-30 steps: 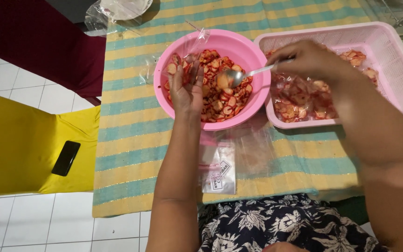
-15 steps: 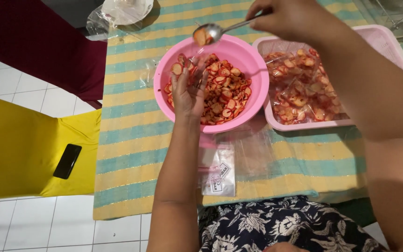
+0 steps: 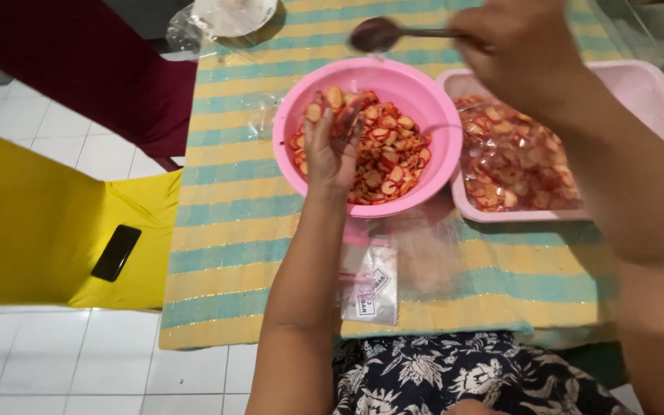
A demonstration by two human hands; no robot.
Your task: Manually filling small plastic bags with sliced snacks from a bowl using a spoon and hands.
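A round pink bowl [image 3: 424, 92] full of red and pale sliced snack chips stands on the striped cloth. My left hand [image 3: 330, 150] reaches over its near left side and holds a small clear plastic bag [image 3: 347, 115] upright over the chips. My right hand [image 3: 520, 46] is raised above the bowl's far right rim and grips a metal spoon [image 3: 378, 34] whose bowl points left, beyond the far rim. What the spoon carries is too blurred to tell.
A pink rectangular tray [image 3: 647, 92] at the right holds filled clear bags of chips. Empty clear bags [image 3: 370, 288] lie at the table's near edge. A plate in plastic [image 3: 228, 15] sits far left. A black phone [image 3: 115, 252] rests on a yellow chair; a dark red chair stands behind.
My right hand lifted the spoon out of the bowl and carried it up and back past the far rim. My left hand stayed at the bowl with the bag.
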